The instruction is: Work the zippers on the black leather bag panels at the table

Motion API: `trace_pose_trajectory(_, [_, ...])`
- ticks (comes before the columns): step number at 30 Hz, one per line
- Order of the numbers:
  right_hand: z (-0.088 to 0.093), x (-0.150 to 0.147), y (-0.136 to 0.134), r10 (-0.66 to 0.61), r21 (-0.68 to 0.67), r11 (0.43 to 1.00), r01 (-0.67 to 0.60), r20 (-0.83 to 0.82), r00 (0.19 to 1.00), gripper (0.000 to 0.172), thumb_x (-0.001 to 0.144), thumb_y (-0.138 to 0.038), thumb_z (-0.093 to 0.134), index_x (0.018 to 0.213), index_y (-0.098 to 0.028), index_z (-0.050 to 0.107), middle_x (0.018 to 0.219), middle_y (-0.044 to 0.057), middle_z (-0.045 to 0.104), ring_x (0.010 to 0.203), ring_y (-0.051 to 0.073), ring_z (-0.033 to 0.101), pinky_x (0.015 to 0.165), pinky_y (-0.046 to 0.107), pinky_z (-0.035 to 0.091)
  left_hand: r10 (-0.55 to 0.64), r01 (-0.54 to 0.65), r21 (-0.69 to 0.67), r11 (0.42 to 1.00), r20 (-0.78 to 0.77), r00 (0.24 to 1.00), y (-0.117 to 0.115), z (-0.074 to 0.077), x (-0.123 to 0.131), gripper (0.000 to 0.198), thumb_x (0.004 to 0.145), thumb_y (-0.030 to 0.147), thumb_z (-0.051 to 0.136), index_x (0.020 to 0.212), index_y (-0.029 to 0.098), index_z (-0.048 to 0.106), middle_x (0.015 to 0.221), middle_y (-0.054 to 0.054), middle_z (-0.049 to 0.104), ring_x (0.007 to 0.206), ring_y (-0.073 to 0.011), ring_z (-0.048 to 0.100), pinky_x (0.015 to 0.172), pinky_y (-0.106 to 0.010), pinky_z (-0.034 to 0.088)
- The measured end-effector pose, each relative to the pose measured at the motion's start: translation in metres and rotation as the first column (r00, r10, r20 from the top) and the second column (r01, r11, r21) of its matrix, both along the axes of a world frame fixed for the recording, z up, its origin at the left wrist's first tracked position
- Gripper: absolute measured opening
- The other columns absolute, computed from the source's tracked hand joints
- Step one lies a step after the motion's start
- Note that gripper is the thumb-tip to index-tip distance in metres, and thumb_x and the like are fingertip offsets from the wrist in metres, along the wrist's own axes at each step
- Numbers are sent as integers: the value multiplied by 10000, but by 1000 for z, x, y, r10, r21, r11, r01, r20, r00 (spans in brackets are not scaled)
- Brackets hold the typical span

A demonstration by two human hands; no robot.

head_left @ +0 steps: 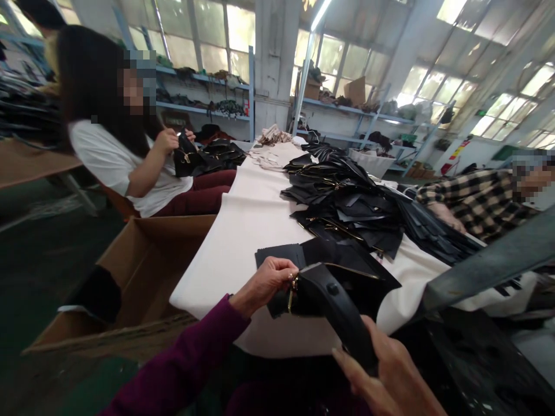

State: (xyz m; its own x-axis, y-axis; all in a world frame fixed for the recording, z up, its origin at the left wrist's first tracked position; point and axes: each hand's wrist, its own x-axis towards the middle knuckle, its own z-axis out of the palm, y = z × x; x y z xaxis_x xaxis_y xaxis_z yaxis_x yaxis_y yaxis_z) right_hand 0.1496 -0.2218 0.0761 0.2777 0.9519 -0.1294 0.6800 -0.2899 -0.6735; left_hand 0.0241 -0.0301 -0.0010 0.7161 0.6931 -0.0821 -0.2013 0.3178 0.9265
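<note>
My left hand (271, 283) is closed in a pinch on the corner of a black zippered pouch (310, 300), at the end of its gold zipper. The pouch hangs over the near edge of the white-covered table, and its mouth looks partly open. My right hand (381, 364) is wrapped round a black curved handheld tool (338, 300) with a round button; its exact kind I cannot make out. The tool's far end reaches across the pouch, close to my left fingertips. Behind it lie flat black pieces (280, 254) on the table.
A large heap of black zippered pieces (342, 196) covers the far right of the white tabletop (247, 202). An open cardboard box (151, 254) stands at the left. A grey metal bar (489, 260) slants in at the right. Co-workers sit at both sides, one handling a black item (186, 156).
</note>
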Motion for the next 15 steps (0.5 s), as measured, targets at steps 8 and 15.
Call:
trace_pose_trajectory(8, [13,11,5,-137,49,989,139,-52,989,132,831,-349,499,839,-219,475,597,-50,558,517,143,574,506,233,444,6,-7,-117,993,-13,1000,-15,-9,9,230,649,303,700,607,106,590,531,13,534,462,-58,453,467,-178,353])
trace_pose_trajectory(15, [33,53,-72,-408,48,912,407,177,895,319,820,-525,408,707,-244,508,505,-59,544,477,136,547,463,215,416,18,-21,-235,972,-14,1000,-12,-3,17,252,579,286,756,590,104,583,515,13,539,442,-64,470,454,-185,397])
